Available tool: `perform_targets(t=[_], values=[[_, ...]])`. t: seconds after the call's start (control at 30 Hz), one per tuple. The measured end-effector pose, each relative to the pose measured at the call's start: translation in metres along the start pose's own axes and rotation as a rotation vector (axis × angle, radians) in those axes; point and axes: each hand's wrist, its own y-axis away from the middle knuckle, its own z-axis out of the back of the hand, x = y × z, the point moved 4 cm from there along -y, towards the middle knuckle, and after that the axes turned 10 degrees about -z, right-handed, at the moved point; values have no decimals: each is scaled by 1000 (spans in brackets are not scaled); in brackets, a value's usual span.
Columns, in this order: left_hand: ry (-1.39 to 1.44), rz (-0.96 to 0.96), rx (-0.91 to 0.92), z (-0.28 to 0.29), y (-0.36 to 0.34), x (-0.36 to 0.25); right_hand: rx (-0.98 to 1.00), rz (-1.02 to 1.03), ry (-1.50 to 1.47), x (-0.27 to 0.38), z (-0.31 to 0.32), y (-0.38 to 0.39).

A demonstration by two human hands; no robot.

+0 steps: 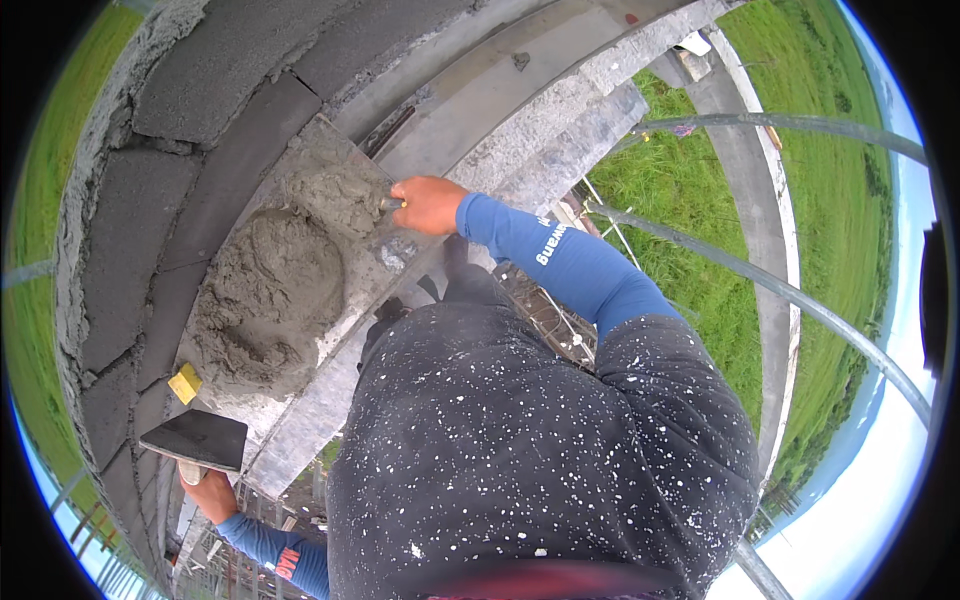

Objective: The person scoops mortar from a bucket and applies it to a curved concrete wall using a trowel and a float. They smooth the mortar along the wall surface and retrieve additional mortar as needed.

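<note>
My left hand [208,496] is closed round the handle of a plastering float [200,440], whose flat dark plate is held up beside the wall. My right hand [430,205] grips what looks like a trowel [391,204] by its handle. Only a short piece of it shows at my fingers; its blade cannot be made out against the mortar. A large heap of wet grey mortar [275,290] lies on a board [345,145] between the two hands. Near the float, a small yellow block [185,383] rests at the board's edge.
A curved block wall [150,210] runs along the left, with rough mortar on its edge. Planks [590,120] stretch beyond my right hand. Metal scaffold tubes [770,285] cross at the right above grass and a curved concrete ledge [755,210]. Scaffolding shows far below.
</note>
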Motion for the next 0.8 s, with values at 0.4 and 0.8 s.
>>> perform_targets(t=[0.4,0.8], values=[[-80,-294,320,-146,-68,-170,-83,-389,-511,-72,73,55],[174,-357,297,-218,-83,-210,-152,-476,-693,-143,145,86]])
